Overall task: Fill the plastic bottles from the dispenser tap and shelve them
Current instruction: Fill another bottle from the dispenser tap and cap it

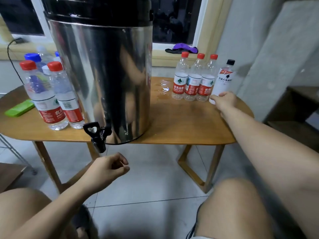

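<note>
A tall steel dispenser [103, 75] with a black lid stands on the wooden table [181, 125], its black tap [96, 135] hanging over the front edge. My right hand [224, 101] grips the base of a white-labelled bottle with a black cap [224, 78] at the table's right end. Beside it stand three empty red-capped bottles [193, 80]. My left hand [110, 168] hovers below and right of the tap, fingers loosely curled, holding nothing. Several filled bottles [53, 94] with red or blue caps cluster left of the dispenser.
A small puddle of water [164, 88] lies on the table behind the empty bottles. A green flat object [19, 107] rests at the left end. A dark shelf unit [296, 107] stands at the right. My knees are in the foreground over a tiled floor.
</note>
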`<state>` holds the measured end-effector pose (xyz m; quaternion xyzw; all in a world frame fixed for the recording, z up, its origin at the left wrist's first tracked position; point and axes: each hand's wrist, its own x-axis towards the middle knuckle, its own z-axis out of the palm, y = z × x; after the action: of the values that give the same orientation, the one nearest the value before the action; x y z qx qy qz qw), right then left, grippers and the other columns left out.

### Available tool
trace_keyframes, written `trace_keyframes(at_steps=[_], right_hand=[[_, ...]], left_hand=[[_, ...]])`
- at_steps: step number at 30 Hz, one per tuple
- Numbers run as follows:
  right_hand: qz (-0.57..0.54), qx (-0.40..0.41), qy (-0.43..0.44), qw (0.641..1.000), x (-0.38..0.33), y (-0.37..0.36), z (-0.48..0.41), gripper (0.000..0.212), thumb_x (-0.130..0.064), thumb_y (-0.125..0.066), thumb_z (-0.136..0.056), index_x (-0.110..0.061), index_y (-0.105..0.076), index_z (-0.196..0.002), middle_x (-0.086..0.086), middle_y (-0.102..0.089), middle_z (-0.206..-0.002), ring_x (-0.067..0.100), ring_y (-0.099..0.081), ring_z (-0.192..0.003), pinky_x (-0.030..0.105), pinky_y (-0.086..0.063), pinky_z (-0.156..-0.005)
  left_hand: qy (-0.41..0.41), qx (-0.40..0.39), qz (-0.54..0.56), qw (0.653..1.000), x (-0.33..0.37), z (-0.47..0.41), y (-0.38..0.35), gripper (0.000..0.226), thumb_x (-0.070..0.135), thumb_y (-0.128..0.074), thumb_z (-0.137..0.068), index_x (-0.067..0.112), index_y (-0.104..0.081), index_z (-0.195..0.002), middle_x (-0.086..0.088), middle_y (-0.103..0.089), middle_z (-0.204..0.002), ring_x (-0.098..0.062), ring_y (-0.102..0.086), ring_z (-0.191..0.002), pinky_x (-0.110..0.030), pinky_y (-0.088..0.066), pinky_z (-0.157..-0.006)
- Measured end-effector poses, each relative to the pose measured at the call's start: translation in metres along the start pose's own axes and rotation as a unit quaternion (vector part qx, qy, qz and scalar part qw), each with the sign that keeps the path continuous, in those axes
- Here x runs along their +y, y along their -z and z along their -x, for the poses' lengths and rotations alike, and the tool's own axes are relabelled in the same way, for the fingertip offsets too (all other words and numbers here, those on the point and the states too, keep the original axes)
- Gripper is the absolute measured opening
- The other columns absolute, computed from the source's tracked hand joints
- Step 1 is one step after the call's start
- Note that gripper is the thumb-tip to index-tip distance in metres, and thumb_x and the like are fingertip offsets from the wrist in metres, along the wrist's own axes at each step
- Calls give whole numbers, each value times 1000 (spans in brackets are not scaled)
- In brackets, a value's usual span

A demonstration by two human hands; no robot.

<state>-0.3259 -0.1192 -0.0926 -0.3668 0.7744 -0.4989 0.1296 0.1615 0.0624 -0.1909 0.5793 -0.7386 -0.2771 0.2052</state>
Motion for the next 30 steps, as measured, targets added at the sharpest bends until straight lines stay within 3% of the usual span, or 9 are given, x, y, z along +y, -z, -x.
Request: trace_keyframes(at_steps=[2,7,18,26,30], right_hand=[[7,10,-15,1000,-1,-1,-7,61,-30,-94,-78,-4,-66,-126,9,-69,-119,26,-63,-102,36,-53,-93],[10,32,-40,999,1,-6,-26,89,-34,-98,-72,-6,-47,-140,14,-61,-142,32,-56,-137,37,-49,-106],[24,3,-31,999,11,-14,-51,77,-35,-91,-84,-11,-44,-141,11,-62,-140,32,-62,-126,33,-45,-86],[59,-7,5,998,6,-9,-60,76,-39,-92,-84,-9,-47,-138,11,-63,-144,36,-62,-130,40,-51,-99],[53,-16,22,998,8,-1,-44,73,-44,-93,-78,-12,-51,-129,9,-67,-134,33,-66,-122,41,-54,-93]], left_hand=[[-8,3,-13,1000,1,-3,-4,13,43,-81,-95,35,-71,-95,22,-75,-85,-4,-70,-81,-31,-58,-73],[-28,-16,-17,999,6,-8,-15,11,46,-79,-95,39,-70,-99,23,-75,-86,-3,-72,-79,-35,-60,-74],[-47,-22,-26,998,26,-20,-24,10,49,-74,-97,42,-70,-103,18,-76,-88,-1,-71,-88,-28,-56,-78],[-46,-37,-41,997,33,-24,-27,9,49,-73,-100,44,-68,-106,20,-75,-90,4,-70,-92,-18,-54,-78],[-41,-32,-46,998,32,-25,-25,10,48,-73,-99,43,-69,-106,19,-75,-91,4,-69,-93,-14,-51,-76]])
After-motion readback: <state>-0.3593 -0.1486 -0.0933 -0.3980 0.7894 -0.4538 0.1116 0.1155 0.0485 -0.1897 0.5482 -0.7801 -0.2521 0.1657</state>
